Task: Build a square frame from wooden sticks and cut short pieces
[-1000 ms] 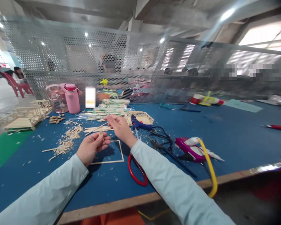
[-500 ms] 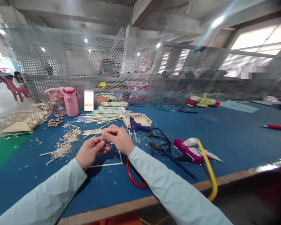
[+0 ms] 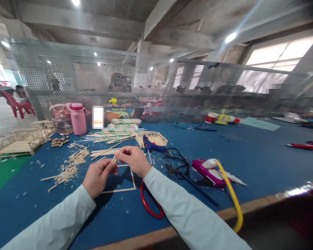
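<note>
My left hand point(image 3: 97, 176) is closed in a pinch on short pale wooden sticks point(image 3: 114, 159), held just above the table. My right hand point(image 3: 136, 161) pinches the upper end of the same sticks, its fingertips close to the left ones. How many pieces are between the fingers is hard to make out. Beneath both hands lies a thin wooden stick frame point(image 3: 133, 180), partly covered by them. A red curved handle point(image 3: 143, 200) rests by my right wrist, the rest of it hidden under the sleeve.
Loose stick offcuts point(image 3: 69, 170) lie left, with longer sticks point(image 3: 106, 151) and wrapped bundles point(image 3: 120, 130) behind. A blue glue gun point(image 3: 152, 146) leans at a small wooden tray point(image 3: 160, 139). Black cable point(image 3: 176, 163), a purple-white tool point(image 3: 211, 172) and a yellow curved handle point(image 3: 232, 191) are right.
The view has tilted up slightly, so the table sits lower in the picture. My fingertips have shifted a little, and the small sticks between them show more clearly.
</note>
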Available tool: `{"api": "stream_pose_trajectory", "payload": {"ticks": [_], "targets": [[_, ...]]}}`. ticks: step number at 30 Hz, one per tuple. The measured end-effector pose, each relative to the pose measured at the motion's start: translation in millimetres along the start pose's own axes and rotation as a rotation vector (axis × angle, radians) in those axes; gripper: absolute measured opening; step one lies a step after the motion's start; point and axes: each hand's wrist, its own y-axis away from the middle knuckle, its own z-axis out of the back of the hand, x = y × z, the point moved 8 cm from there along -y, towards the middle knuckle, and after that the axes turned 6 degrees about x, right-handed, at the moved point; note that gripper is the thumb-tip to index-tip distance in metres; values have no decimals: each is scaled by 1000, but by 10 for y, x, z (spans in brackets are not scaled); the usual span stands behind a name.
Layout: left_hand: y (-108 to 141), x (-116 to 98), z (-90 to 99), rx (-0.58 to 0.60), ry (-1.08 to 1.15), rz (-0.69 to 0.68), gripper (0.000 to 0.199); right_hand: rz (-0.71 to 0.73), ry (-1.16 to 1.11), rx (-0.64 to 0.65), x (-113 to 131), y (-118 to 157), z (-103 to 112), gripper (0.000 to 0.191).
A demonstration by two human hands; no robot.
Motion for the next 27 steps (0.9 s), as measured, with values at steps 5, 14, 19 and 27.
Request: {"api": "stream_pose_trajectory", "payload": {"ticks": [5, 14, 19, 27], "targets": [[-8, -67, 0, 39, 29, -41, 19, -26, -104, 14, 9, 13, -38, 30], [19, -80, 49, -7, -90, -72, 18, -62, -137, 65, -13, 23, -92, 31], [31, -63, 34, -6, -77, -54, 21, -49, -163, 91, -19, 25, -128, 30], [31, -83, -3, 25, -155, -88, 28, -74, -107, 107, -45, 20, -131, 32]]}}
